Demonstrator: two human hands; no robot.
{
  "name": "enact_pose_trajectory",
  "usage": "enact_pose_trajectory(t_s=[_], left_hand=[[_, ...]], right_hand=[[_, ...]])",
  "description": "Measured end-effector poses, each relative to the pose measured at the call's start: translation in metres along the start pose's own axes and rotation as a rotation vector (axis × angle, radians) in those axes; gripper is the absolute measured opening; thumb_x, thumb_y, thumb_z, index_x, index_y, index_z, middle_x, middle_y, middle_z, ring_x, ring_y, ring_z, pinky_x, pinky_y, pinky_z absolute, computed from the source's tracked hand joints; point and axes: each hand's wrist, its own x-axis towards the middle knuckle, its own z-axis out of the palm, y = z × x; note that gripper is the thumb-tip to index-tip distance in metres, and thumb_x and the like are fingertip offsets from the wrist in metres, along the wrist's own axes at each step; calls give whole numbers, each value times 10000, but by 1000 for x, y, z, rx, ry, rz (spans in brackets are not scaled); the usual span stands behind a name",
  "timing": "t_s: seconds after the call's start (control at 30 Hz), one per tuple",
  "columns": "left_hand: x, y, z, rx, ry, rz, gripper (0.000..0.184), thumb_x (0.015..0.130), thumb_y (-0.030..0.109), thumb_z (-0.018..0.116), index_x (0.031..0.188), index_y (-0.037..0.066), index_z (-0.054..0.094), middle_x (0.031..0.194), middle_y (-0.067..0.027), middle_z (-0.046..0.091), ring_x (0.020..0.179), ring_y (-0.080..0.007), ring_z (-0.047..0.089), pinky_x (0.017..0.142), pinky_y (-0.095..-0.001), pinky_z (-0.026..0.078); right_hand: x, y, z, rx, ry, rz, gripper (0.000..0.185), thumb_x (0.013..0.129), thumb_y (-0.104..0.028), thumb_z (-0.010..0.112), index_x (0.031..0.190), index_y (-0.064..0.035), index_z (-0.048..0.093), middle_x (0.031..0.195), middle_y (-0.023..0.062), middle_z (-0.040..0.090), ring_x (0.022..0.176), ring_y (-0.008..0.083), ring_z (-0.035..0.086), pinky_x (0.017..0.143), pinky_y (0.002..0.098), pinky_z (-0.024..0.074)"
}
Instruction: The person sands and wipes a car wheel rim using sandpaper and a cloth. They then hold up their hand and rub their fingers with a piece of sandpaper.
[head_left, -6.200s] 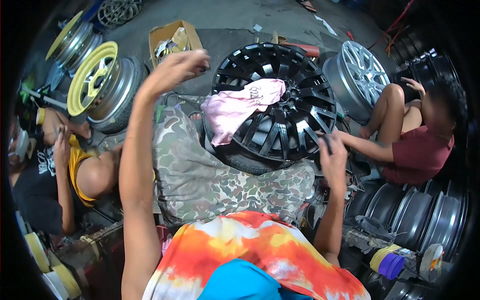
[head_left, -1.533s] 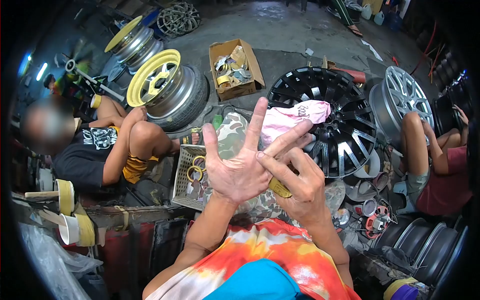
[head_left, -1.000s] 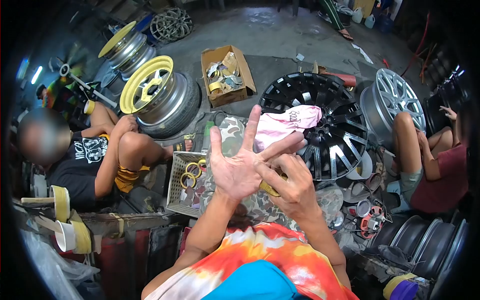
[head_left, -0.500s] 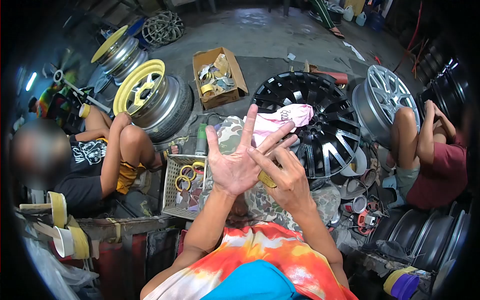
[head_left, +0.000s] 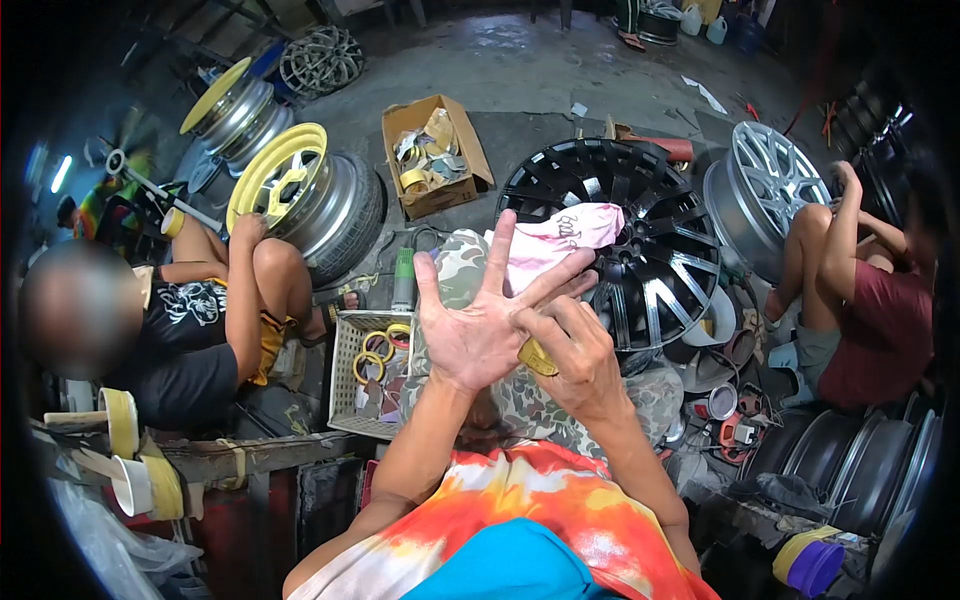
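My left hand (head_left: 475, 335) is held palm up over my lap, its fingers spread wide. My right hand (head_left: 575, 350) is curled beside it, with fingertips against the little-finger side of the left palm. A small yellow piece (head_left: 538, 357), perhaps folded sandpaper, shows under the right hand's fingers; its exact kind is hard to make out. Just beyond my hands, a pink cloth (head_left: 560, 240) with dark lettering lies on a glossy black wheel rim (head_left: 660, 255). Camouflage-patterned fabric (head_left: 520, 410) covers my legs beneath both hands.
A plastic basket (head_left: 343, 400) holds tape rolls and scraps; a green-bodied tool (head_left: 404, 280) lies beside it. Ahead is a cardboard box (head_left: 440, 205) of scraps. A yellow-faced wheel (head_left: 305, 185) and a person sit left; a silver rim (head_left: 740, 215) and another person (head_left: 880, 320) are right.
My right fingers have shifted slightly along the left hand and curled more. The person on the right has raised their hands and shifted, and the camera view has moved slightly.
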Motion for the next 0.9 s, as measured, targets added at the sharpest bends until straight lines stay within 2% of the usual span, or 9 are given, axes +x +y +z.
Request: enact_pose_trajectory(t_s=[0.2, 0.27, 0.33, 0.37, 0.4, 0.5, 0.6, 0.73, 0.9], left_hand=[[-2, -1, 6, 186, -85, -1, 1073, 803, 1031, 99, 1689, 435, 208, 1722, -355, -31, 1591, -562, -5, 1267, -659, 98], [-3, -3, 1, 434, -157, 75, 1156, 790, 1041, 93, 1708, 347, 203, 1727, -347, -24, 1596, -545, 69, 1271, -633, 104], [-7, 2, 13, 1112, -42, 69, 1112, 850, 919, 451, 1709, 241, 254, 1740, -324, 39, 1607, -478, 157, 1273, -602, 163], [-1, 12, 21, 1607, -293, 215, 1078, 784, 749, 726, 1638, 158, 435, 1738, -334, 22, 1604, -503, 139, 1265, -609, 182], [-4, 8, 38, 1699, -281, 153, 1039, 688, 721, 841, 1551, 209, 571, 1729, -345, 42, 1596, -542, 104, 1255, -632, 187], [-2, -2, 61, 2070, -432, 110, 909, 681, 734, 840, 1504, 444, 584, 1737, -300, 82, 1579, -575, 83, 1238, -693, 164], [0, 2, 71, 2211, -582, 62, 867, 722, 720, 803, 1514, 465, 559, 1752, -250, 100, 1582, -560, 99, 1243, -699, 156], [-1, 2, 66, 2170, -688, 12, 860, 738, 721, 762, 1530, 480, 531, 1757, -230, 109, 1585, -551, 105, 1246, -698, 160], [-2, 1, 54, 2042, -665, -19, 881, 737, 709, 780, 1545, 476, 515, 1759, -242, 84, 1585, -552, 109, 1246, -697, 159]], right_hand=[[1, -4, 2, 71, 50, 52, 585, 699, -71, 862, 1254, -77, 679, 1025, 123, 610, 907, 335, 636, 796, 432, 525], [-1, -5, 1, 83, 54, 56, 562, 729, -50, 859, 1261, -73, 678, 1028, 134, 614, 893, 320, 642, 784, 408, 527], [-7, -9, 1, 481, 24, 365, 438, 852, -25, 825, 1262, -59, 676, 1056, 101, 644, 916, 202, 659, 769, 333, 516], [-19, -9, 3, 836, 2, 670, 294, 955, -7, 746, 1239, -33, 671, 1100, 49, 662, 993, 102, 630, 811, 272, 507], [-16, -16, -1, 1158, 172, 568, 212, 987, 13, 700, 1193, -17, 656, 1136, 15, 654, 1021, 85, 609, 864, 265, 517], [-25, -8, -9, 1354, 187, 513, 156, 1018, 10, 648, 1168, -29, 634, 1169, 41, 642, 1074, 103, 603, 950, 286, 503], [-27, -16, -17, 1524, 208, 597, 212, 1017, -12, 666, 1226, -29, 640, 1223, 54, 645, 1141, 102, 591, 977, 303, 496], [-31, -3, -30, 1401, 9, 608, 327, 981, -49, 742, 1294, -16, 654, 1153, 43, 706, 1042, 102, 651, 880, 295, 535], [-36, 9, -41, 1134, -93, 669, 277, 936, -46, 786, 1195, 2, 699, 1074, 24, 716, 971, 95, 660, 829, 286, 546]])
